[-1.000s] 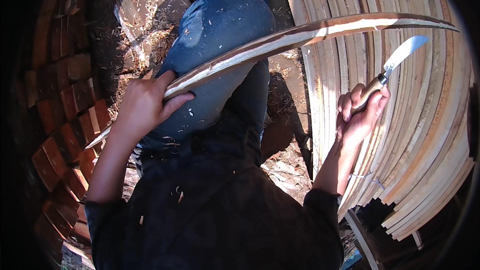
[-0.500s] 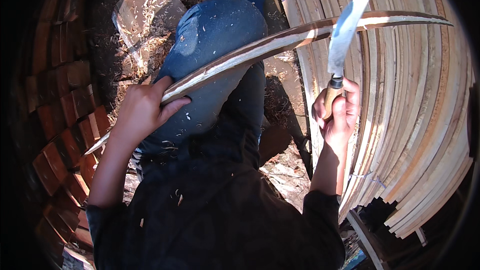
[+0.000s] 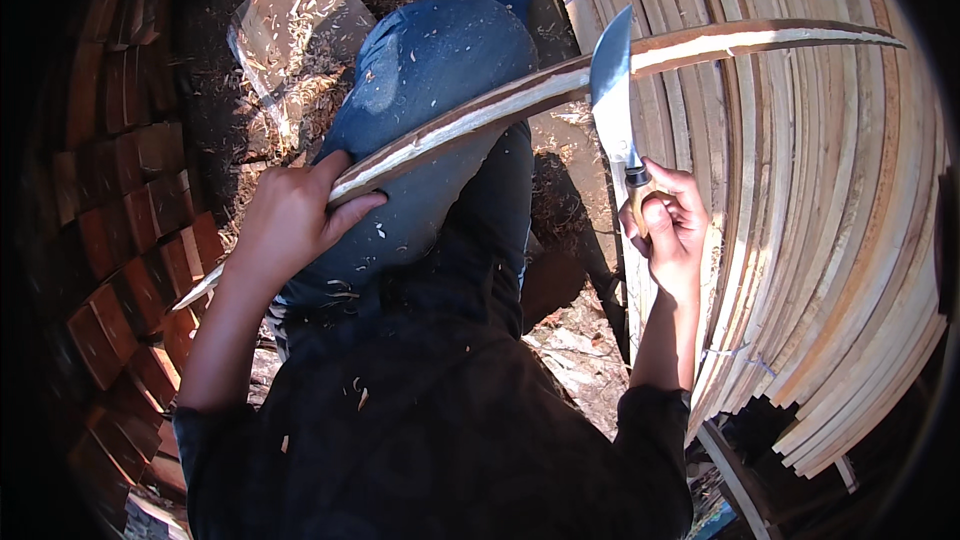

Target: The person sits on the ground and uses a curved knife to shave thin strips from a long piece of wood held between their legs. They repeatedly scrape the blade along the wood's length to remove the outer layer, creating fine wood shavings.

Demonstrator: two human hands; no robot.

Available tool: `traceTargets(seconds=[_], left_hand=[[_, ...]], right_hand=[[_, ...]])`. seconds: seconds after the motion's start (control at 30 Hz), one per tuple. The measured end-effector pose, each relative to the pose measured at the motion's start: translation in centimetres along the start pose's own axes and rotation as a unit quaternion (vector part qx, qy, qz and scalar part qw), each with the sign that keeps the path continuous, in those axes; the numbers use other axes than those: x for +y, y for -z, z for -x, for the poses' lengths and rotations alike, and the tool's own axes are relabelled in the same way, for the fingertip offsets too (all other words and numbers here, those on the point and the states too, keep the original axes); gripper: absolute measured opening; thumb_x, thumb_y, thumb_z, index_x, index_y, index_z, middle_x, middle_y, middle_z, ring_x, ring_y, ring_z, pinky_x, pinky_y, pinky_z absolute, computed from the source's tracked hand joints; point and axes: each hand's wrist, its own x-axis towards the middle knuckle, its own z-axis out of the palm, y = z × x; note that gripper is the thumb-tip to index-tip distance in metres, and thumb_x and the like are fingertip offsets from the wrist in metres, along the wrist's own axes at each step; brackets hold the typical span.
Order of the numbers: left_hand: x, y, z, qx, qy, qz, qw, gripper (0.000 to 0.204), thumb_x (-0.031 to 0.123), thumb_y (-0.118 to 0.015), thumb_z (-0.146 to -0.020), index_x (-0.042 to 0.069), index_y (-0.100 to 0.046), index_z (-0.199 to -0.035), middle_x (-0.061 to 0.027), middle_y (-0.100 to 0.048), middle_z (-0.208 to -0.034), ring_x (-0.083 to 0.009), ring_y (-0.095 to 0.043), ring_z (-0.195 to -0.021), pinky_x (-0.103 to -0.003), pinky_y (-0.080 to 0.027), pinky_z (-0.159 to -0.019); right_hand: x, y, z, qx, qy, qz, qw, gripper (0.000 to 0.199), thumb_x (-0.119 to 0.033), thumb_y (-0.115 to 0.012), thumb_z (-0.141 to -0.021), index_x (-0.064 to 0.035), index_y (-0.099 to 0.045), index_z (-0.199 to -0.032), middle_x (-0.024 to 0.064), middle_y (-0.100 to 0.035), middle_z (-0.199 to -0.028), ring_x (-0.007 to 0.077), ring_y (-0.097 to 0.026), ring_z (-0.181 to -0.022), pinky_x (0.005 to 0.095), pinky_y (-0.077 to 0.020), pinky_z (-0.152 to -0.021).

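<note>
A long wooden strip (image 3: 480, 112), brown with a pale shaved face, runs across my raised thigh and out to the right over the stacked wood. Near its left part my left hand (image 3: 290, 205) is closed round it, thumb on the near side; the strip's pale end sticks out past my wrist. My right hand (image 3: 672, 225) grips the wooden handle of a knife (image 3: 612, 90). The broad, curved blade points away from me and crosses in front of the strip, to the right of my knee. Whether the blade's edge touches the wood I cannot tell.
Long sawn wooden strips (image 3: 800, 200), tied in places with bluish bands, are stacked along the right. Reddish-brown wooden blocks (image 3: 130, 220) are piled at the left. A flat board (image 3: 305, 15) strewn with shavings lies beyond my knee, with more shavings on the ground.
The knife has moved left along the strip, toward my knee, its tip now leaning left of its former upright-right tilt. My left hand and the strip have hardly moved.
</note>
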Motion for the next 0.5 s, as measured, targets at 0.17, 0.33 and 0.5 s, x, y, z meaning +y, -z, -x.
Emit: traceTargets(seconds=[0.17, 0.33, 0.5], left_hand=[[-0.2, -0.3, -0.5, 0.003, 0.000, 0.000, 1.000, 0.040, 0.042, -0.068, -0.081, 0.003, -0.058, -0.083, -0.0163, -0.056, -0.055, -0.0348, -0.061, -0.056, -0.042, -0.048, -0.054], [-0.1, 0.0, -0.5, -0.003, -0.006, 0.005, 1.000, 0.040, 0.041, -0.069, -0.081, 0.003, -0.059, -0.084, -0.0168, -0.056, -0.056, -0.0349, -0.061, -0.057, -0.042, -0.048, -0.054], [0.0, 0.0, -0.4, -0.002, -0.007, 0.005, 1.000, 0.040, 0.041, -0.069, -0.081, 0.003, -0.059, -0.084, -0.0172, -0.057, -0.057, -0.0353, -0.061, -0.056, -0.042, -0.048, -0.054]], right_hand=[[1.5, -1.6, -0.2, 0.085, 0.032, -0.036, 0.995, 0.031, -0.024, -0.048, -0.099, -0.0144, -0.039, -0.126, 0.0036, -0.050, -0.064, 0.0064, -0.046, -0.052, 0.0187, -0.0337, -0.041], [-0.4, 0.6, -0.8, 0.227, 0.096, -0.153, 0.957, 0.029, -0.025, -0.044, -0.100, -0.0146, -0.041, -0.127, 0.0069, -0.049, -0.067, 0.0055, -0.034, -0.042, 0.0183, -0.0305, -0.040], [0.7, -0.5, 0.1, 0.025, -0.036, -0.024, 0.999, 0.037, -0.021, -0.052, -0.097, -0.0147, -0.038, -0.131, 0.0050, -0.054, -0.068, 0.0063, -0.046, -0.054, 0.0205, -0.0352, -0.046]])
